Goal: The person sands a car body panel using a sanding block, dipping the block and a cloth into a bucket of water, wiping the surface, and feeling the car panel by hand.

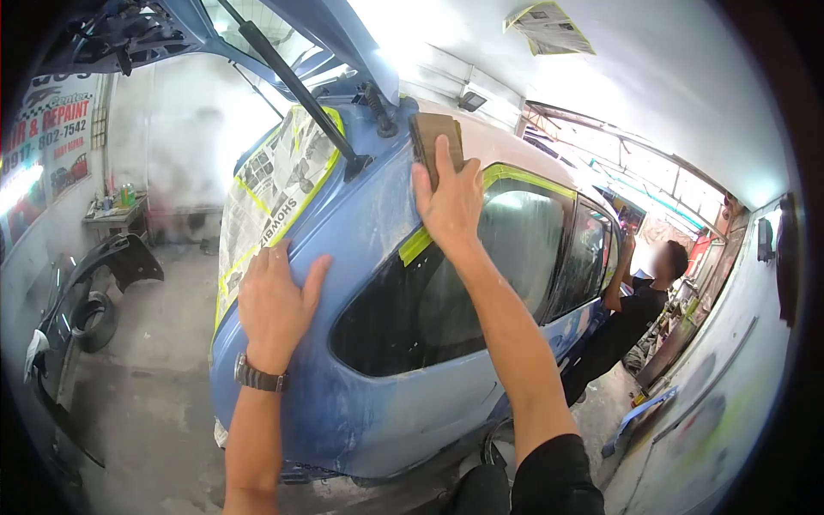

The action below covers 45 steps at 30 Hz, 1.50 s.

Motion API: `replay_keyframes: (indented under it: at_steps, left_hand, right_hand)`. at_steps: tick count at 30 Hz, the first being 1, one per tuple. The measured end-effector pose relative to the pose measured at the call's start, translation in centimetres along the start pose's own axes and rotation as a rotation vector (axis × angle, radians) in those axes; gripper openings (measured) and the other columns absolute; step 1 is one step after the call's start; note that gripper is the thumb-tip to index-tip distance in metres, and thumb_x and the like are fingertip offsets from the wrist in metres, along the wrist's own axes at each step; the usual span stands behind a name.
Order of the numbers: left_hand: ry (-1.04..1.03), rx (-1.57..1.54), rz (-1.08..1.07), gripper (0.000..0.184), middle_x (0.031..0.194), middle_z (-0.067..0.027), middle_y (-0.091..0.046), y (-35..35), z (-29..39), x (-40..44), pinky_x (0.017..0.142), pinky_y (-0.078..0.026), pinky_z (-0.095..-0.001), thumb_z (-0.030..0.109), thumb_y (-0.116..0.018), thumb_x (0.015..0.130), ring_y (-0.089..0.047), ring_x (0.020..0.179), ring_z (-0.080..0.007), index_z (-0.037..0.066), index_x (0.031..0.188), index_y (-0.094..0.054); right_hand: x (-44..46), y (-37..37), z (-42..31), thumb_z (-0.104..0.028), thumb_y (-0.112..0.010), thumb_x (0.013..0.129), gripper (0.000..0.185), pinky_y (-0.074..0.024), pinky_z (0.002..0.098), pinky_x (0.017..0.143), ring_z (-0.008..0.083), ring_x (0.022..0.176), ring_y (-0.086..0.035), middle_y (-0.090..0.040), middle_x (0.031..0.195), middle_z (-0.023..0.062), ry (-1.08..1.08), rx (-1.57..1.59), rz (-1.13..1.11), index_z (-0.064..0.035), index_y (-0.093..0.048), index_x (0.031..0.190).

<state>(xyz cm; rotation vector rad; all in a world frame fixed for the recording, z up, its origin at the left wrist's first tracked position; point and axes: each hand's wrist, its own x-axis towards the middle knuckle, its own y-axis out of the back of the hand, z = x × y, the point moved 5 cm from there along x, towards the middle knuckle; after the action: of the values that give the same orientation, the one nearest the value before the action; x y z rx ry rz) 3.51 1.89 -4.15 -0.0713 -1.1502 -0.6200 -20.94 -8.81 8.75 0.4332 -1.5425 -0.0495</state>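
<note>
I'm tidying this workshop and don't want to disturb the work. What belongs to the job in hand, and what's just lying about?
Part of the job:
brown block in the right hand
blue car under the left hand
newspaper and yellow-green tape on it

Seemingly lying about:
tire
black car part
bottles

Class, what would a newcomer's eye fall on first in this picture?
The blue car fills the middle. The left hand rests near its rear edge; the right hand holds a brown block against it, higher up, near the side window. Taped newspaper covers part of its rear.
</note>
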Motion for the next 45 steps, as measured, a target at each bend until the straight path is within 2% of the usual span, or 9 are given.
replay_keyframes:
  at_steps: [8, 14, 20, 26, 30, 35, 38, 41, 45]
  left_hand:
    - [-0.015, 0.009, 0.013, 0.056, 0.101, -0.0213, -0.069, 0.1, 0.0, 0.3, 0.08, -0.053, -0.0488, 0.047, -0.072, 0.093, -0.068, 0.093, -0.041, -0.004, 0.117, -0.068]
    - [-0.036, 0.013, 0.036, 0.056, 0.099, -0.0212, -0.069, -0.5, -0.3, -0.1, 0.078, -0.053, -0.0487, 0.047, -0.072, 0.093, -0.067, 0.092, -0.0412, -0.004, 0.117, -0.068]
    - [-0.044, 0.013, 0.0, 0.055, 0.099, -0.0217, -0.069, 0.0, -0.1, 0.2, 0.077, -0.053, -0.0488, 0.046, -0.072, 0.094, -0.067, 0.092, -0.0413, -0.004, 0.117, -0.068]
    - [-0.049, 0.008, 0.018, 0.054, 0.101, -0.0224, -0.069, -0.2, -0.2, 0.0, 0.077, -0.053, -0.0494, 0.045, -0.072, 0.094, -0.067, 0.092, -0.0419, -0.004, 0.117, -0.068]
    - [-0.043, 0.017, 0.0, 0.054, 0.102, -0.0227, -0.069, -0.1, -0.1, 0.1, 0.077, -0.053, -0.0494, 0.044, -0.072, 0.094, -0.067, 0.093, -0.042, -0.004, 0.118, -0.067]
    - [-0.05, 0.012, 0.017, 0.054, 0.103, -0.0228, -0.07, -0.3, 0.0, 0.0, 0.077, -0.053, -0.0494, 0.044, -0.072, 0.094, -0.068, 0.093, -0.0422, -0.004, 0.118, -0.067]
    - [-0.04, 0.036, 0.012, 0.055, 0.101, -0.0217, -0.07, -0.5, -0.1, 0.0, 0.079, -0.053, -0.0482, 0.046, -0.072, 0.093, -0.067, 0.093, -0.0404, -0.004, 0.116, -0.068]
    - [-0.047, 0.055, 0.004, 0.055, 0.099, -0.021, -0.07, -0.4, 0.0, 0.0, 0.08, -0.053, -0.0473, 0.046, -0.072, 0.093, -0.067, 0.093, -0.0394, -0.004, 0.115, -0.068]
    - [-0.06, 0.054, 0.03, 0.054, 0.097, -0.0205, -0.069, -0.2, 0.3, -0.1, 0.079, -0.053, -0.0471, 0.046, -0.073, 0.093, -0.067, 0.091, -0.0392, -0.004, 0.114, -0.068]
  right_hand:
    - [8.6, -1.3, 1.7, -0.043, -0.062, 0.098, 0.063, -0.0464, 0.0588, 0.098, 0.0542, 0.114, -0.056, -0.052, 0.125, 0.0408, -0.194, -0.015, -0.01, -0.0095, -0.053, 0.15]
    - [0.2, 0.4, -2.6, -0.042, -0.06, 0.098, 0.063, -0.0431, 0.0624, 0.099, 0.0541, 0.12, -0.053, -0.051, 0.127, 0.0393, 0.039, 0.052, -0.046, -0.0075, -0.05, 0.149]
    - [8.1, -1.3, 0.1, -0.043, -0.06, 0.098, 0.063, -0.0429, 0.0628, 0.099, 0.0548, 0.118, -0.053, -0.052, 0.126, 0.0384, -0.158, 0.052, -0.031, -0.0098, -0.049, 0.151]
    - [2.1, -0.7, -2.1, -0.047, -0.056, 0.1, 0.063, -0.046, 0.062, 0.101, 0.0557, 0.121, -0.055, -0.052, 0.129, 0.0403, 0.054, -0.028, 0.008, -0.0105, -0.051, 0.151]
    - [9.8, -2.7, 1.3, -0.046, -0.059, 0.099, 0.063, -0.047, 0.0609, 0.096, 0.0531, 0.11, -0.057, -0.054, 0.12, 0.0369, -0.084, -0.035, 0.047, -0.0104, -0.052, 0.15]
    - [-0.6, 0.5, -2.1, -0.045, -0.056, 0.1, 0.061, -0.0464, 0.0614, 0.1, 0.0564, 0.119, -0.054, -0.051, 0.132, 0.0408, -0.008, 0.011, -0.076, -0.0106, -0.052, 0.15]
    - [2.4, -0.8, -0.5, -0.045, -0.056, 0.1, 0.061, -0.0456, 0.0613, 0.101, 0.0563, 0.118, -0.054, -0.051, 0.13, 0.0401, 0.068, 0.023, 0.016, -0.0099, -0.051, 0.15]
    - [9.8, -2.9, 3.4, -0.044, -0.057, 0.101, 0.061, -0.0466, 0.0609, 0.097, 0.0549, 0.112, -0.056, -0.054, 0.122, 0.0382, -0.066, -0.009, 0.044, -0.0095, -0.051, 0.15]
    - [4.3, -0.9, 1.1, -0.044, -0.056, 0.102, 0.06, -0.0469, 0.0621, 0.097, 0.0553, 0.116, -0.055, -0.052, 0.128, 0.04, -0.005, 0.046, 0.029, -0.009, -0.05, 0.15]
